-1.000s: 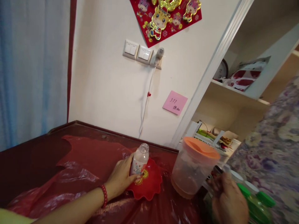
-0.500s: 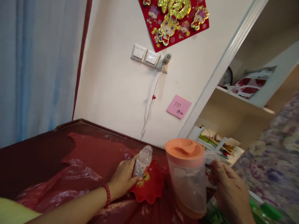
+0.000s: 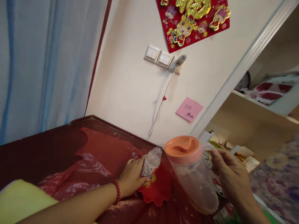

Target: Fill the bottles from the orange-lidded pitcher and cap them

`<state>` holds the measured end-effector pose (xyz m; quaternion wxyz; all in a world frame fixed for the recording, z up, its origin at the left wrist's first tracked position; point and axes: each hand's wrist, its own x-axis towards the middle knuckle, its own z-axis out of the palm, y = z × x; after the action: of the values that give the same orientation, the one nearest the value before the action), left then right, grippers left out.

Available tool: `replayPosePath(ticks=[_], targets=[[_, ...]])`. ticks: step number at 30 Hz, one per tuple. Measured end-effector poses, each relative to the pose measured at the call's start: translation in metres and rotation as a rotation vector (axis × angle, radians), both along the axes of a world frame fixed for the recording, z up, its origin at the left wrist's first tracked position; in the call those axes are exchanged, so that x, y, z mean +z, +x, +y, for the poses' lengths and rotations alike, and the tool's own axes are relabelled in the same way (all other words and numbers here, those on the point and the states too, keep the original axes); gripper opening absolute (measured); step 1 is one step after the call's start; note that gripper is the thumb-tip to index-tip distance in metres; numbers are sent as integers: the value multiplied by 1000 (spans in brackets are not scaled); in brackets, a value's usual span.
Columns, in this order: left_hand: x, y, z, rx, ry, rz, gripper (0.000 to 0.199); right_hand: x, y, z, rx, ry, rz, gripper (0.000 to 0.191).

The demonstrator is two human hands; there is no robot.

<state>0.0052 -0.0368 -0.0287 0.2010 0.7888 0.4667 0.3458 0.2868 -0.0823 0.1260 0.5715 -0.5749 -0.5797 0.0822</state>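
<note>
From the head camera, the left hand [image 3: 132, 177], a red bead bracelet [image 3: 117, 196] at its wrist, is wrapped around a small open-necked clear bottle [image 3: 151, 162] with a colourful printed label too small to read; the bottle stands tilted on a red scalloped dish [image 3: 158, 189] bearing a yellow emblem. The dish lies on a dark red desk [image 3: 46, 152] covered with crinkled red plastic sheet [image 3: 93, 161]. Just to the right of the bottle, the right hand [image 3: 230, 177] grips the handle of a clear plastic pitcher [image 3: 196, 183] with an orange lid [image 3: 182, 147], held tilted with its lid leaning towards the bottle's mouth; a little amber liquid sits at its bottom. On the wall behind, a pink sticky note [image 3: 189, 109] reads "377" above two handwritten characters that are not legible. Above it hang a red and gold festive decoration [image 3: 193, 20], two light switches [image 3: 158, 56] and a plugged-in white charger [image 3: 178, 62].
</note>
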Motion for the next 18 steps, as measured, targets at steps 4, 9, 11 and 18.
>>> replayPosePath(ticks=[4,9,11,18], targets=[[-3,0,2,-11,4,2,78,10,-1,6,23,0,-87,42],[-4,-1,2,-19,4,11,79,19,-6,9,8,-23,-210,43],[-5,0,2,-19,15,6,78,22,-7,11,9,-38,-229,44],[-3,0,2,-19,3,6,76,34,-13,15,-42,-39,-307,42]])
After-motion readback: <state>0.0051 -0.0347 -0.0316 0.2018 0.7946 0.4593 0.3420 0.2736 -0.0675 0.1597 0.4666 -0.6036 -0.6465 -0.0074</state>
